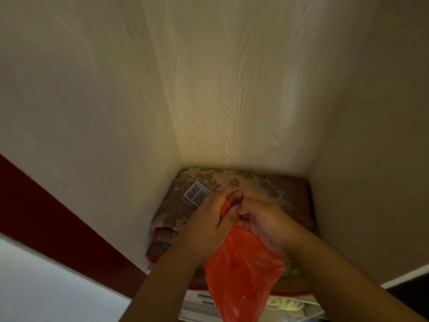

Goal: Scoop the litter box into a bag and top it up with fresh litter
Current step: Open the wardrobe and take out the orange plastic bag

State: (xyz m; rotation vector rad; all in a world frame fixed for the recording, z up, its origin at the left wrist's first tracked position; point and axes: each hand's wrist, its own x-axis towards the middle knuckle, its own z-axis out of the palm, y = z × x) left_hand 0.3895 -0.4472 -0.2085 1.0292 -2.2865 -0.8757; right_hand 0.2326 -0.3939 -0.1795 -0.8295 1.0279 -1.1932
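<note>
An orange plastic bag hangs down in the lower middle of the head view. My left hand and my right hand meet at its top, and both grip the bunched upper edge with curled fingers. A white slotted litter scoop lies on folded patterned cloth just left of my left hand, its lower end hidden behind that hand. No litter box is in view.
The folded brown floral cloth fills the floor of a narrow niche between pale wood-grain panels. A dark red band runs along the lower left. White objects show below the cloth's front edge.
</note>
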